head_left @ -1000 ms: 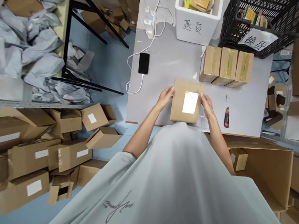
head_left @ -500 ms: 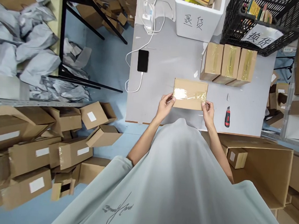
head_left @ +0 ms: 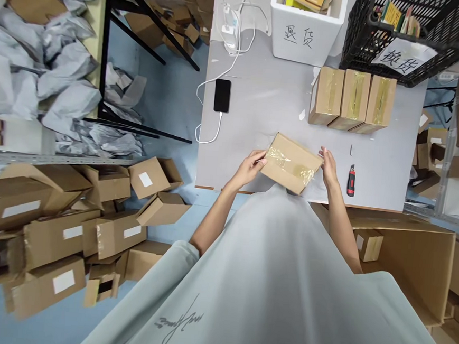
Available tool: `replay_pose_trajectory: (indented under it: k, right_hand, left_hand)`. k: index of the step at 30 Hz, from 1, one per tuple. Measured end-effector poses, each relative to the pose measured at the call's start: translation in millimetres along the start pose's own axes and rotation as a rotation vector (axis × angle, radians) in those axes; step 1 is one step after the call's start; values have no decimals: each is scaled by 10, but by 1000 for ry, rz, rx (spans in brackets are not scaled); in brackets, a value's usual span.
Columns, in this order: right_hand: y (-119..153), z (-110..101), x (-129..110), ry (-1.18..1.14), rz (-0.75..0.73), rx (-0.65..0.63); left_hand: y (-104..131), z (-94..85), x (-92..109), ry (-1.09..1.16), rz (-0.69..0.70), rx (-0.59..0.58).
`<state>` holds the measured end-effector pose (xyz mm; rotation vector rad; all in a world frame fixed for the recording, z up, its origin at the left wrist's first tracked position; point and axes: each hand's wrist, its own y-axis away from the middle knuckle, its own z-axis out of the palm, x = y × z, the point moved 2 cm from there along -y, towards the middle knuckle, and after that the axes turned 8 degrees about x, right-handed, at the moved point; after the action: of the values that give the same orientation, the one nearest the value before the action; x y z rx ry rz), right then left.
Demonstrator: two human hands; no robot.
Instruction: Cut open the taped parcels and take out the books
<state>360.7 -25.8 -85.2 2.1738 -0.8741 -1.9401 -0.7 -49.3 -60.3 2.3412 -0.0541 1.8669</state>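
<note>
A small cardboard box (head_left: 289,163) with clear tape along its face is tilted between my hands near the table's front edge. My left hand (head_left: 250,168) grips its left end, thumb and fingers on the edge. My right hand (head_left: 328,166) is at the box's upper right corner, fingertips touching or very near it. Three taped boxes (head_left: 326,96) (head_left: 354,101) (head_left: 379,105) stand side by side farther back. To the right lies a red and black utility knife (head_left: 351,180).
A black phone (head_left: 221,95) with a white cable lies on the grey table (head_left: 258,105). Behind are a white bin (head_left: 306,35) and a black crate (head_left: 406,45). A large open carton (head_left: 413,260) stands below right. Opened cartons (head_left: 57,238) and grey bags (head_left: 63,63) fill the left.
The box has turned clockwise, its right end dropping toward me. My right hand has shifted to its upper right corner. My left hand still holds the left end.
</note>
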Motion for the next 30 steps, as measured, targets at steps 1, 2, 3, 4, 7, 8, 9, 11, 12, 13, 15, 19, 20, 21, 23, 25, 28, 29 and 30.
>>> replay_pose_trajectory:
  k: [1,2,3,4,7,8,9,11,12,13,15,19,20,21,23,25,28,29,30]
  right_hand:
    - [-34,9,66,23,75,16]
    - [-54,28,142,44,157,21]
    - [-61,56,222,57,234,13]
    - [-55,87,301,59,295,-4]
    - [2,144,489,37,367,-46]
    - [25,136,530,22,376,-51]
    - [47,112,559,-5,377,-53]
    - [82,20,581,-81,350,-35]
    - [95,-43,576,-122,319,-14]
    - [108,-109,566,-156,280,12]
    - [137,-233,544,-170,192,57]
    - [254,-351,567,-31,56,89]
    - [302,-353,592,21,37,96]
    - [360,-347,623,66,23,104]
    - [495,-317,687,125,9,119]
    - [621,-276,736,135,6,128]
    - [668,-241,741,135,0,126]
    - [623,-254,716,130,-5,133]
    - [544,-287,675,124,-13,148]
  left_hand:
    - [19,-46,13,3,9,-33]
    - [31,-94,21,6,12,-60]
    - [36,-142,26,6,10,-81]
    - [35,-186,26,2,2,-97]
    - [17,-270,7,-21,-15,-107]
    - [10,-279,-8,-31,-13,-91]
    - [2,-278,-29,-42,-7,-66]
    - [-19,-247,-98,-73,11,1]
    - [-36,-218,-150,-91,17,38]
    - [-60,-181,-215,-107,17,78]
    - [-133,-89,-383,-118,-1,154]
    - [-319,116,-788,-45,-129,243]
    - [-352,156,-876,-24,-179,252]
    - [-374,185,-947,-9,-228,260]
    - [-380,202,-1028,-1,-301,263]
    - [-361,152,-1034,-19,-328,245]
    - [-385,-45,-975,-64,-368,220]
    - [-435,-126,-942,-81,-376,220]
    - [-514,-201,-900,-98,-382,222]
